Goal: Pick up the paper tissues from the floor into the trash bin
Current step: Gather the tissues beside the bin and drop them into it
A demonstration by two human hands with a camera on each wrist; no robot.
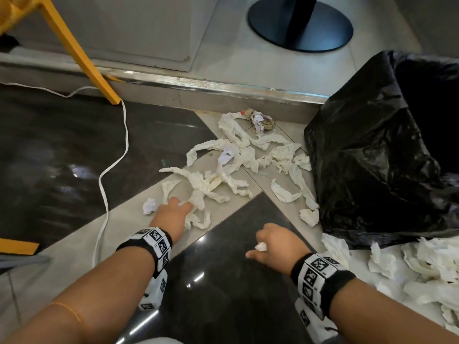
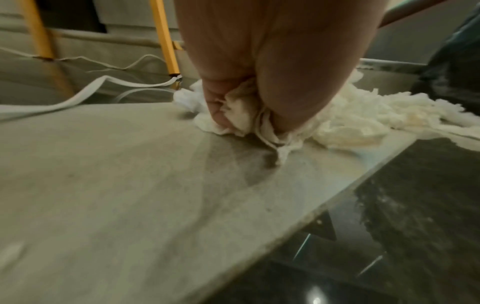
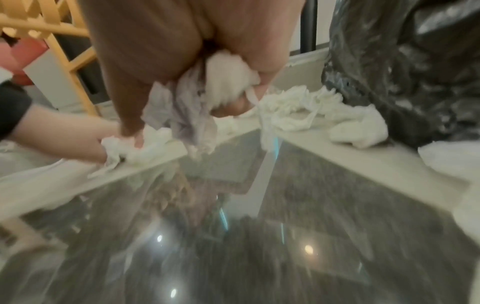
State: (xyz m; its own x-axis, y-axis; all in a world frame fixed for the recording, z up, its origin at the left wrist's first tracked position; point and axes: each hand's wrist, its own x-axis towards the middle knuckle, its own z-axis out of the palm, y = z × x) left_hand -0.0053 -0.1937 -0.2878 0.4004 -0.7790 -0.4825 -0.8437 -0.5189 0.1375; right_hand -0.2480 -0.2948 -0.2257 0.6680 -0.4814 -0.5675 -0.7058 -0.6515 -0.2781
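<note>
So we've got the floor (image 1: 62, 150), shiny dark tiles cut by pale grey strips, with a raised step running across at 12 o'clock. Biggest thing on it is the trash bin (image 1: 387, 155) at about 2 o'clock from our hands, lined with a black bag; its inside is just dark from our head view, so we can't tell what's in there. The paper tissues (image 1: 231, 165) are strewn in a twisted heap on the grey strips just left of the bin, and a second tissue pile (image 1: 427, 274) sits at 4 o'clock, right up against the bag. A yellow chair leg (image 1: 82, 55) stands at 10 o'clock with a white cable (image 1: 119, 160) snaking down beside it, and a round black stand base (image 1: 300, 23) sits up on the step at 1 o'clock.

Our left hand (image 1: 171, 214) is down on the floor at the heap's near end, fingers curled round a tissue clump (image 2: 241, 117), with a little tissue ball (image 1: 149, 206) just at its 9 o'clock. Our right hand (image 1: 275, 244) is off the floor, clenched on a tissue wad (image 3: 228, 80).
</note>
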